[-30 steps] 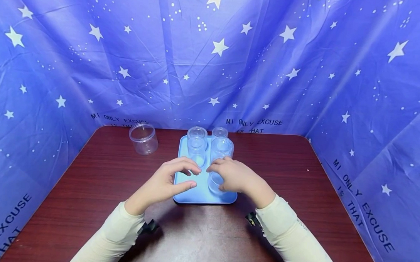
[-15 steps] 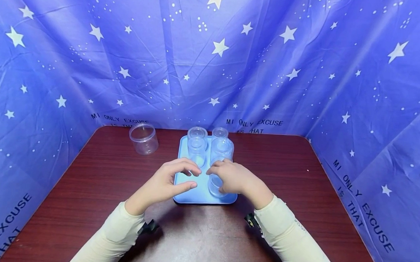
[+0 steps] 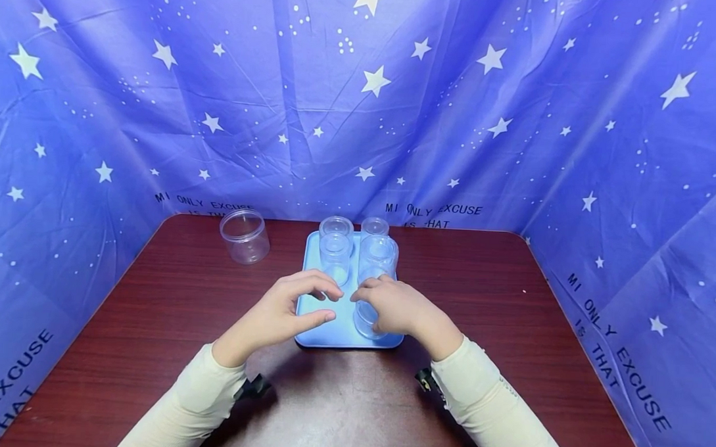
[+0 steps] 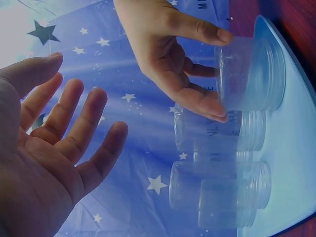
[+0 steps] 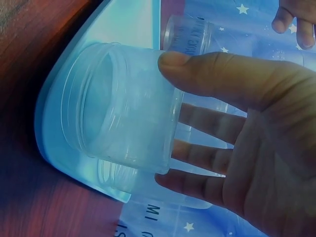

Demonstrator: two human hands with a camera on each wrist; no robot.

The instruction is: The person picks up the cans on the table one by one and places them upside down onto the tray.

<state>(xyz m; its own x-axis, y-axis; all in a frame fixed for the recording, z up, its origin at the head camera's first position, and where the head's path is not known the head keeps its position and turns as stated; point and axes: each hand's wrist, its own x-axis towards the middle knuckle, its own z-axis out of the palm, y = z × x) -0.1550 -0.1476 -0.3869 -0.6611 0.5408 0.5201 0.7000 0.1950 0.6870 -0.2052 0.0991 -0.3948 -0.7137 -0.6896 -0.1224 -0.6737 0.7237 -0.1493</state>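
Observation:
My right hand (image 3: 407, 307) grips a clear plastic jar (image 3: 366, 320) over the near right part of a light blue tray (image 3: 339, 331). In the right wrist view, the thumb and fingers are round the base end of this jar (image 5: 140, 113). It is upside down, its threaded mouth down at the tray; whether the rim fully touches I cannot tell. My left hand (image 3: 279, 309) hovers at the tray's left side, thumb and fingers apart, holding nothing. Behind the hands, several more clear jars stand mouth down on the tray, among them a slim one (image 3: 336, 257) and a wider one (image 3: 379, 249).
One wide clear jar (image 3: 246, 240) stands mouth up on the dark red wooden table (image 3: 154, 295), left of the tray. Blue star-patterned cloth (image 3: 315, 103) hangs along the back and both sides.
My right hand has moved slightly toward me with the jar, nearer the tray's front edge. The left hand and the other jars have stayed in place.

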